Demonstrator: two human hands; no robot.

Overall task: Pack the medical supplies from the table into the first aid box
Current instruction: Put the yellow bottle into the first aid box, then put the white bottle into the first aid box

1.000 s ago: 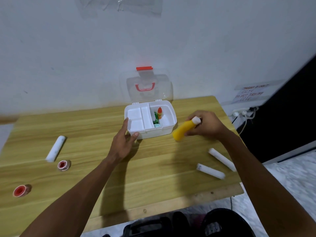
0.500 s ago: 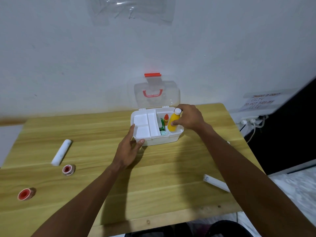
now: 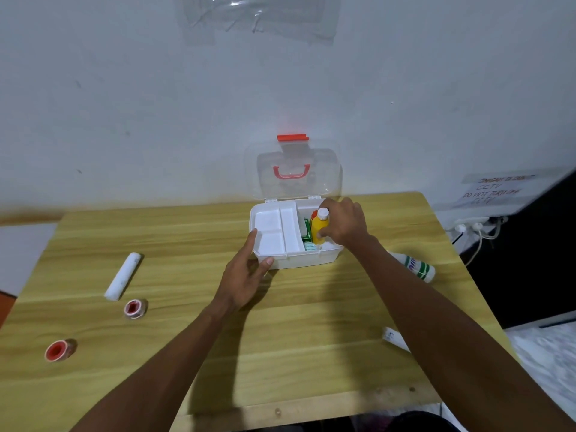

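1. A second ago my right hand point(image 3: 344, 222) carried the yellow bottle point(image 3: 319, 228) over the worktop point(image 3: 311, 338), near and right of the box point(image 3: 311, 260). Now the bottle stands upright in the box's right compartment, just beside a green packet point(image 3: 308, 229).
2. The right hand has not let go. Its fingers are still curled round the bottle, with the thumb on the near side.
3. My left hand point(image 3: 246, 272) has stayed put. Its fingers lie fairly straight along the box's left wall with the thumb on the near wall, bracing that corner and holding nothing.
4. I judge this item is all but packed, with only the release left.
5. Still out on the worktop are a white roll point(image 3: 123, 275) and two tapes point(image 3: 134, 308) at the left. A striped bottle point(image 3: 416, 266) lies right of the box, and a second roll point(image 3: 393, 337) lies near right.
6. My right forearm covers most of the second roll and one end of the striped bottle.
7. The bottle's base is behind the hand and the box wall, so I cannot tell whether it sits on the floor of the compartment.
8. Something orange behind the bottle is mostly hidden.
9. The clear lid point(image 3: 296, 182) stands open at the far side.
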